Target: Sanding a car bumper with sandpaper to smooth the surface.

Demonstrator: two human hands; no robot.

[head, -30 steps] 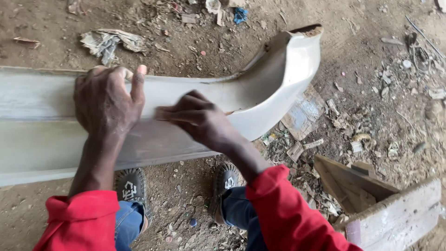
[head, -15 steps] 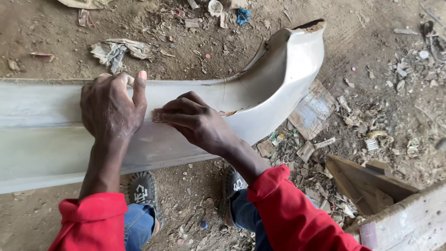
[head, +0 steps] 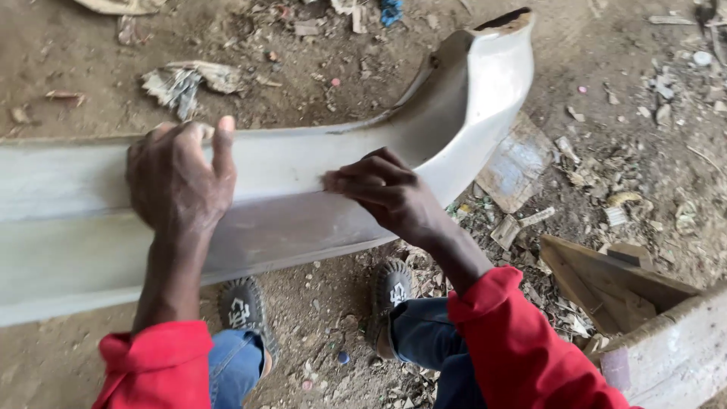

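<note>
A long pale grey bumper-like panel (head: 318,163) lies across the dirt ground, and its right end curves up and away. My left hand (head: 178,182) is clamped over its top edge, fingers hooked behind and thumb raised. To the right, my right hand (head: 386,193) presses bunched fingertips against the panel's front face. Anything under those fingers is hidden. Both sleeves are red.
My two dark shoes (head: 244,310) (head: 390,288) stand under the panel on the dirt. A wooden box (head: 644,318) sits at the lower right. A flat cardboard scrap (head: 519,163), crumpled paper (head: 185,79) and scattered litter lie around.
My right hand slid left along the panel's face, then back to the right. My left hand kept its hold on the top edge. The camera view shifted slightly.
</note>
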